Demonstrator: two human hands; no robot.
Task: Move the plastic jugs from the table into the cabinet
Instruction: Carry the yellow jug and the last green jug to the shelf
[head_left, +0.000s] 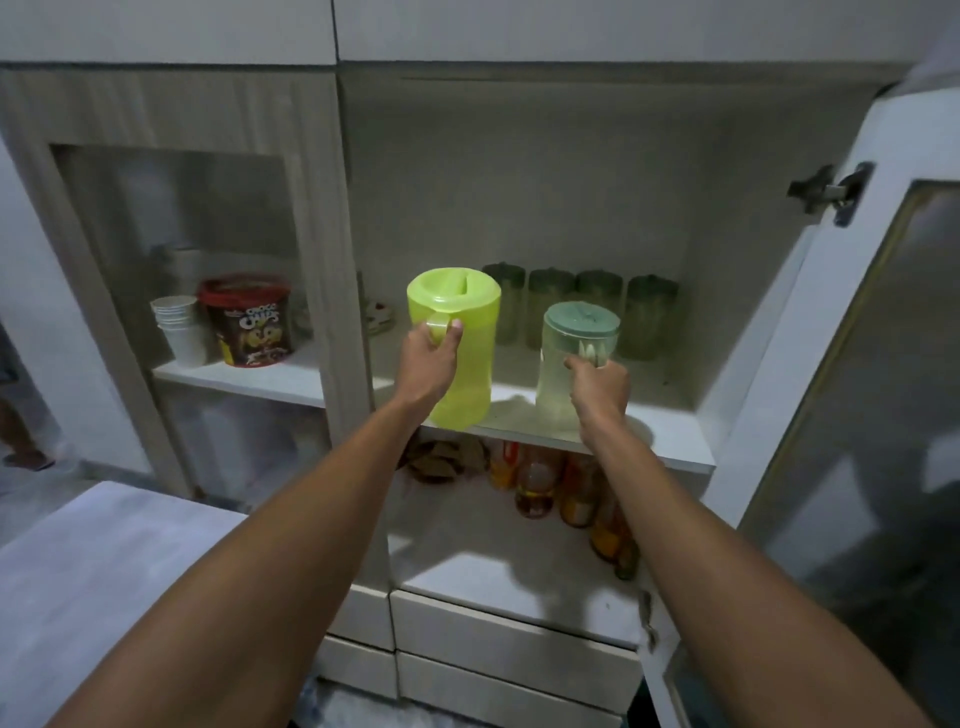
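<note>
A bright yellow-green plastic jug (467, 358) with a matching lid stands upright at the left of the open cabinet's middle shelf (670, 436). My left hand (430, 358) is shut on its handle. To its right is a clear jug (558, 384) with a pale green lid, upright at the shelf's front. My right hand (597, 389) grips its handle. Whether either jug's base rests fully on the shelf I cannot tell.
Several green-tinted jars (597, 306) line the back of the shelf behind the jugs. Bottles (540, 483) fill the shelf below. The cabinet door (852, 364) hangs open at right. Behind the closed left glass door are paper cups (179, 327) and a cereal tub (249, 319). A grey table (104, 571) lies lower left.
</note>
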